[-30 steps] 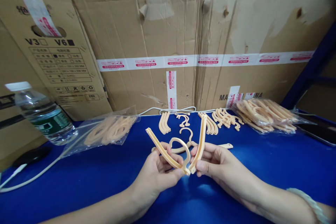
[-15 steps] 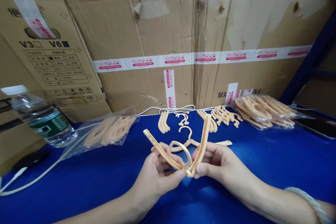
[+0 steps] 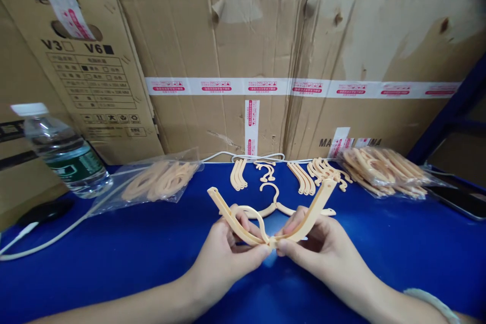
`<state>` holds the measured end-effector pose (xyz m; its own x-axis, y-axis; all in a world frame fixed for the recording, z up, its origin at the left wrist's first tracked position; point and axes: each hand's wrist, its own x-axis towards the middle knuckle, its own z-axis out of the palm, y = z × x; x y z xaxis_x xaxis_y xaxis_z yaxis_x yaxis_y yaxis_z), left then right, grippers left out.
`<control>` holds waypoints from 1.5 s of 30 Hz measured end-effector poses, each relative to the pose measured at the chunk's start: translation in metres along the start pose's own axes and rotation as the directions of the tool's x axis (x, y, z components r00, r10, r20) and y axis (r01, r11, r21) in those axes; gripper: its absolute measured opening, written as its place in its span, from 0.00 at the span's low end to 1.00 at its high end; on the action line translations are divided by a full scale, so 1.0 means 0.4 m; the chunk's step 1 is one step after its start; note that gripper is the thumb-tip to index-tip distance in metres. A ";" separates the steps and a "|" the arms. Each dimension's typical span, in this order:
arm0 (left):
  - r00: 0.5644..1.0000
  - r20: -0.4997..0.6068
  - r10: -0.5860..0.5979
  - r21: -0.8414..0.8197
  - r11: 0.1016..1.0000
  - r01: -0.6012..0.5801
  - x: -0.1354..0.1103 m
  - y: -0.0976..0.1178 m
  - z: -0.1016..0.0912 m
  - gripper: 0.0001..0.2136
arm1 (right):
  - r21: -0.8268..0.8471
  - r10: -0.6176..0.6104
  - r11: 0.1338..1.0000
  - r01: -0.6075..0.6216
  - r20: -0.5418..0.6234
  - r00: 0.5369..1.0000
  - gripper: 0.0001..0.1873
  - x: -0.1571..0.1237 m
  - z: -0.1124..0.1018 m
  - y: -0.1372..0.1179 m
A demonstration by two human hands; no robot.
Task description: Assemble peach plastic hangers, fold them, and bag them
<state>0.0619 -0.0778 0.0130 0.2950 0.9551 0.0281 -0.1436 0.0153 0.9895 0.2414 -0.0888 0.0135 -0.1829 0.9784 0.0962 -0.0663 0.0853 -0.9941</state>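
Note:
My left hand (image 3: 228, 253) pinches the left arm of a beige plastic hanger (image 3: 243, 225), together with its curved hook piece. My right hand (image 3: 322, 248) pinches the hanger's right arm (image 3: 313, 212). The two arms meet between my thumbs above the blue table (image 3: 132, 263) and spread into a wide V. One assembled hanger (image 3: 273, 201) lies flat just behind my hands.
Loose beige hanger arms (image 3: 238, 174) and hooks (image 3: 326, 169) lie in rows at the table's back. Clear bags of parts lie at left (image 3: 159, 182) and right (image 3: 383, 172). A water bottle (image 3: 64, 154), white cable (image 3: 56, 235), phone (image 3: 461, 202) and cardboard boxes (image 3: 235, 40) surround them.
The right arm of the hanger has swung outward and down, so the V between my hands is wider. The arms' ends now touch at the middle.

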 end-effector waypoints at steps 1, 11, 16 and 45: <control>1.000 -0.018 -0.009 0.003 1.000 0.009 0.000 0.000 -0.001 0.18 | -0.012 -0.003 1.000 0.004 0.010 1.000 0.13 0.003 -0.002 -0.002; 0.981 -0.196 0.001 -0.050 0.999 -0.011 0.024 0.040 -0.067 0.17 | -0.323 -0.071 0.930 0.175 0.310 0.948 0.10 0.079 -0.176 -0.108; 0.970 -0.242 0.024 -0.024 0.999 -0.031 0.045 0.056 -0.097 0.15 | -0.568 -0.130 0.760 0.317 0.345 0.929 0.11 0.101 -0.246 -0.122; 0.824 0.474 0.311 0.815 0.200 -0.544 0.053 0.002 -0.143 0.13 | -0.820 0.107 0.430 0.378 0.462 0.880 0.02 0.107 -0.259 -0.094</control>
<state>0.0140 -0.0408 0.0061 0.6460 0.6512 0.3984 0.5803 -0.7579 0.2980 0.3379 -0.0307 0.0498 -0.6214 0.7835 0.0006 0.7067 0.5609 -0.4312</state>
